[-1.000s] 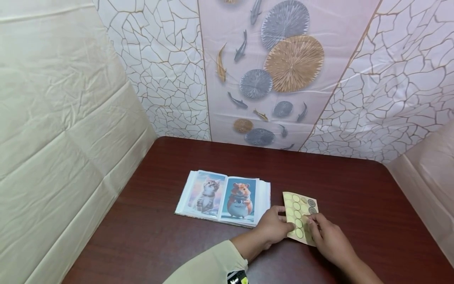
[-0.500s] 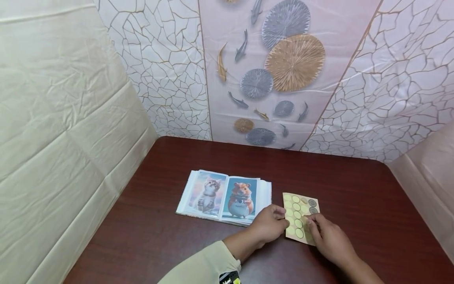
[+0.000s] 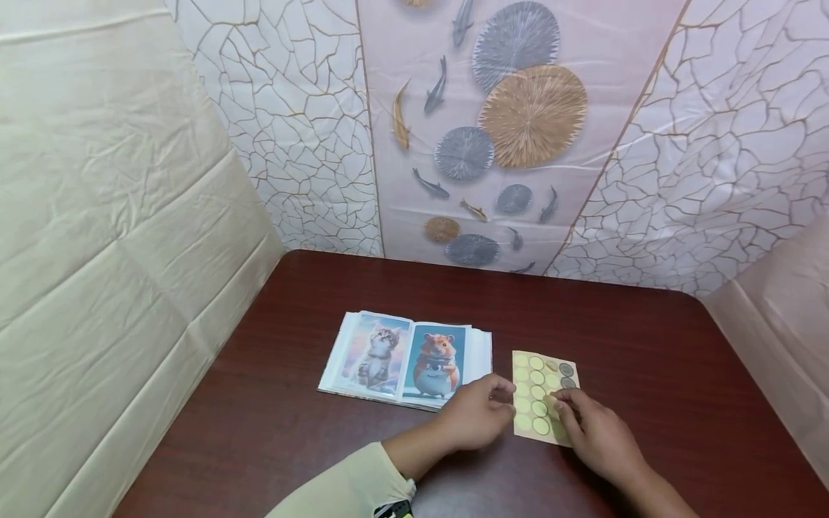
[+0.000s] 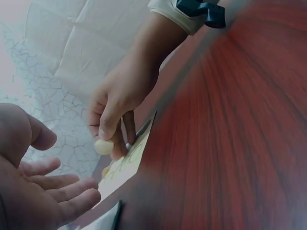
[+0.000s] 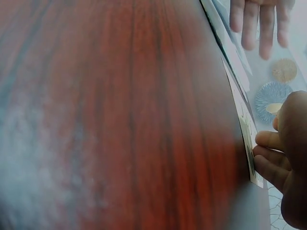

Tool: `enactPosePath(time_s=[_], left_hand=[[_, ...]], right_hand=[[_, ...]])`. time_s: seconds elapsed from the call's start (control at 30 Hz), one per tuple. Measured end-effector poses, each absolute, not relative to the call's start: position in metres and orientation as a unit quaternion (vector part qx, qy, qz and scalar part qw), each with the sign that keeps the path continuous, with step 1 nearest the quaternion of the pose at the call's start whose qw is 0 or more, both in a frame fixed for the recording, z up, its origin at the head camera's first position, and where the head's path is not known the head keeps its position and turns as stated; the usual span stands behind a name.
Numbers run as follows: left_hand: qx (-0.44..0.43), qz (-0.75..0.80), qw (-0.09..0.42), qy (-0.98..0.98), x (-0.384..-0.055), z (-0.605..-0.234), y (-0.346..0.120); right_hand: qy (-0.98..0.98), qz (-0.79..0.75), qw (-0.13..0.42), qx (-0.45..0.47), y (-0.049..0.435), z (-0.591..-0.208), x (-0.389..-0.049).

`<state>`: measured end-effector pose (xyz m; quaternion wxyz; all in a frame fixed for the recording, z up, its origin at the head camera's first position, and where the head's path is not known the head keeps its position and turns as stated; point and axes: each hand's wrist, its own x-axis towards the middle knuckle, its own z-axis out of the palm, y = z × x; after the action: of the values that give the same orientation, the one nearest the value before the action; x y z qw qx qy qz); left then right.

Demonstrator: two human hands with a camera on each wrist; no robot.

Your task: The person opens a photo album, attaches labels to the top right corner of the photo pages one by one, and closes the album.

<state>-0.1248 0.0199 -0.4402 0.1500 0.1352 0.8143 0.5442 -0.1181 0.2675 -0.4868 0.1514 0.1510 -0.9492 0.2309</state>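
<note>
A sticker sheet (image 3: 523, 394) with rows of round yellow stickers and a few dark round spots lies on the table. My right hand (image 3: 602, 435) is over its right side, thumb and index finger pinching a pale yellow round sticker (image 4: 103, 146), seen in the left wrist view; its other fingers reach down to the sheet. To the left of the sheet is my left hand (image 3: 476, 416), fingers loosely extended and holding nothing. It overlaps the lower right corner of an open photo album (image 3: 481, 356), whose pages show a kitten picture (image 3: 377, 360) and a hamster picture (image 3: 435, 363).
The dark reddish wooden table (image 3: 272, 446) extends around the album and sheet. Behind it hangs a patterned cloth (image 3: 518, 115) with fish and round leaves. Cream cloth (image 3: 116, 216) covers the left side.
My left hand has let go of the sheet's left edge and moved left toward the album. My right hand stays over the sheet in nearly the same place.
</note>
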Motion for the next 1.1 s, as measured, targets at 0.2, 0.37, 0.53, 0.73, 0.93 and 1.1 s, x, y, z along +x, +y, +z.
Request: enactPosePath(time_s=[0.2,0.37,0.53,0.73,0.93,1.1], left_hand=[[0.18,0.514,0.122,0.83,-0.121,-0.437,-0.001],[0.197,0.495,0.087,0.842,-0.12,-0.436,-0.016],[0.203,0.464,0.063,0.86,-0.12,-0.435,-0.029],[0.2,0.444,0.049,0.872,-0.12,-0.435,-0.044],[0.226,0.396,0.029,0.89,-0.119,-0.435,-0.059],[0.242,0.351,0.0,0.905,-0.117,-0.438,-0.069]], right_hand=[[-0.952,0.227,0.147,0.143,0.264,-0.485,-0.118],[-0.954,0.227,0.144,0.133,0.263,-0.485,-0.119],[-0.944,0.227,0.192,0.141,0.261,-0.483,-0.122],[-0.934,0.218,0.243,0.143,0.259,-0.477,-0.128],[-0.935,0.208,0.263,0.118,0.256,-0.473,-0.134],[-0.935,0.207,0.262,0.116,0.25,-0.47,-0.139]])
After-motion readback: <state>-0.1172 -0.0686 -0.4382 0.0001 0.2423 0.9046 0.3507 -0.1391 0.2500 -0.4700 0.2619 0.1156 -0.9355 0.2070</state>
